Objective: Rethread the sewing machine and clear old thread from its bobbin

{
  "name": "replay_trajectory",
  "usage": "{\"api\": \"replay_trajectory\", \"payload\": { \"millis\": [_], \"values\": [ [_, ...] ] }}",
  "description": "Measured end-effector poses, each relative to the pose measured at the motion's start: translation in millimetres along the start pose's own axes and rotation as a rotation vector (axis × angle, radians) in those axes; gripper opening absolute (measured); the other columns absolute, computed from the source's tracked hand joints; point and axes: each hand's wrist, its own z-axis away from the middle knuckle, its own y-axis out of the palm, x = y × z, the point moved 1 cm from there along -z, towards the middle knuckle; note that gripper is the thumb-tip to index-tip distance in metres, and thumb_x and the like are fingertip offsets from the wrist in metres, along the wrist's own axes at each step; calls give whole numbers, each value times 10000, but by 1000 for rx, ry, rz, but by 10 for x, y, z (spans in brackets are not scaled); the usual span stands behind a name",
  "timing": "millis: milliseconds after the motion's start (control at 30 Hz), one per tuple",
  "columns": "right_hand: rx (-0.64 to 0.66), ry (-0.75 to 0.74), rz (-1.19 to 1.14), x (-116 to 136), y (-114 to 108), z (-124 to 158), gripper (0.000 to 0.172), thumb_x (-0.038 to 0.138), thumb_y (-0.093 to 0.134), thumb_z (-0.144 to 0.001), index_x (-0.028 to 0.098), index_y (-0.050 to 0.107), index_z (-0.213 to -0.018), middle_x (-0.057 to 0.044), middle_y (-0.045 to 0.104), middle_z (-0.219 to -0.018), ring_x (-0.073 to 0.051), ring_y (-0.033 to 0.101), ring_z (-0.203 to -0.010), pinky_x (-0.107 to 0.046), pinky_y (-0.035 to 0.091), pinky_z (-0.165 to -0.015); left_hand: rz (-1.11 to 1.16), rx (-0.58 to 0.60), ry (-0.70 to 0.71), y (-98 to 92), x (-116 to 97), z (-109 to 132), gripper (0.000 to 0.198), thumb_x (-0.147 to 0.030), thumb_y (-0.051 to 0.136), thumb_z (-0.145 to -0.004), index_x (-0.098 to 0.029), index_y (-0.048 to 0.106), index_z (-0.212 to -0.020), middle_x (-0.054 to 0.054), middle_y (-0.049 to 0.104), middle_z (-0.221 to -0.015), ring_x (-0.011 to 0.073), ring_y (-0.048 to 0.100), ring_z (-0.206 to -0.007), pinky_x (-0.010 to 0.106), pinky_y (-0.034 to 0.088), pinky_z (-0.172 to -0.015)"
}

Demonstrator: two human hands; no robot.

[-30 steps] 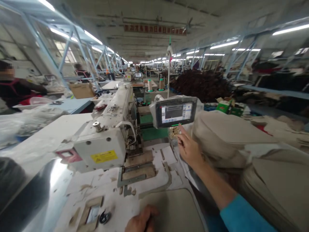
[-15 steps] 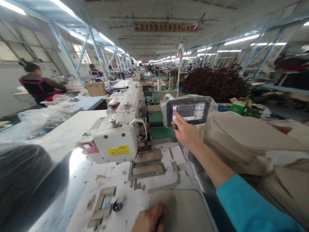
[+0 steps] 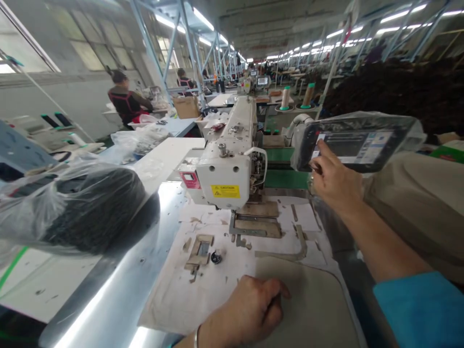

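Observation:
My right hand reaches to the control screen, which is wrapped in clear plastic. Its index finger is stretched out onto the screen's left part; the other fingers are curled, with a small dark and silvery bit beside them that I cannot make out. My left hand rests with curled fingers on a beige flat panel. What lies inside those fingers, if anything, is hidden. A small round black part lies left of the panel on the white sheet. Beyond stands the sewing machine head with its clamp frame.
A plastic-wrapped dark bundle sits left of the machine. Beige stacked pieces stand at the right, below the screen. Thread cones and a slanting pole are behind. A seated person is at the far left.
The view has swung right to left and tilted down, so the scene has shifted rightward and more of my left hand shows. My right index finger stays at the screen.

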Motion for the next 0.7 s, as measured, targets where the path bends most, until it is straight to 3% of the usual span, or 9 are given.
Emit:
{"api": "replay_trajectory", "payload": {
  "millis": [433,567,700],
  "values": [
    [33,13,60,5,-25,-23,134,198,557,-891,217,642,-993,-10,422,-1570,-253,697,-916,-340,383,-505,-34,24,-23,9,-50,6,380,-69,490,-772,-198,660,-1086,-15,663,-696,129,611,-608,202,438,-629],
    [50,17,111,15,-40,-32,145,210,545,-896,222,641,-1004,10,395,-1584,-259,707,-899,-345,387,-499,-48,17,48,56,-54,-2,393,-46,488,-726,-174,666,-1052,-19,635,-664,116,585,-575,186,413,-584],
    [49,13,77,20,-70,-4,147,180,518,-896,226,624,-986,10,401,-1581,-253,703,-992,-335,448,-546,-74,56,109,160,92,-12,359,-28,501,-703,-151,660,-1000,-26,593,-627,89,511,-504,171,333,-492]
  ]
}}
